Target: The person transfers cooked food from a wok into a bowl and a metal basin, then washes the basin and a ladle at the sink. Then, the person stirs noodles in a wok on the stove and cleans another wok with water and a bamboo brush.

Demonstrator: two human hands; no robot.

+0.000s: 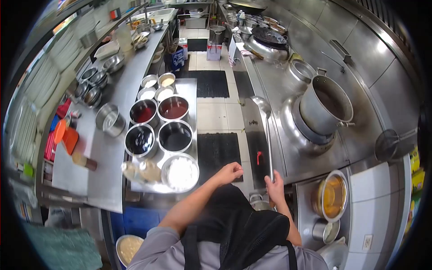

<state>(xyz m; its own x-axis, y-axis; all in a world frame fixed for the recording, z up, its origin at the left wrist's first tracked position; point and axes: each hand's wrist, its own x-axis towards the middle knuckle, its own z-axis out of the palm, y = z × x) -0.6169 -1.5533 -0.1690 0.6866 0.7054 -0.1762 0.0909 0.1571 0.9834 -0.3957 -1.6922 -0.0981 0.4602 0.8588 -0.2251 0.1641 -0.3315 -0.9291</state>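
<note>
- Right hand (275, 188): fingers closed around the lower end of a long metal ladle (269, 141), thumb lying along the handle
- Ladle: handle running forward from the hand along the front edge of the steel cooking range (288, 164), its bowl at the far end, left of the large pot; whether the bowl touches the range cannot be told
- Left hand (230, 173): fingers curled, held over the black floor mat (219, 153) and in front of the apron (225, 220); whether the fingertips press together cannot be told
- Large pot (312, 110): two-handled, seated over a round burner on the range, with a wok (268, 38) farther back
- Metal work surface (192, 87), left of the mat: four small bowls at the rear, then two pots of red liquid (173, 109) and two of dark liquid (176, 136), then a bowl of white contents (180, 173) nearest the person
- Pot of amber liquid (333, 196): right of the right hand, near the tiled wall, below a wire skimmer (386, 145)
</note>
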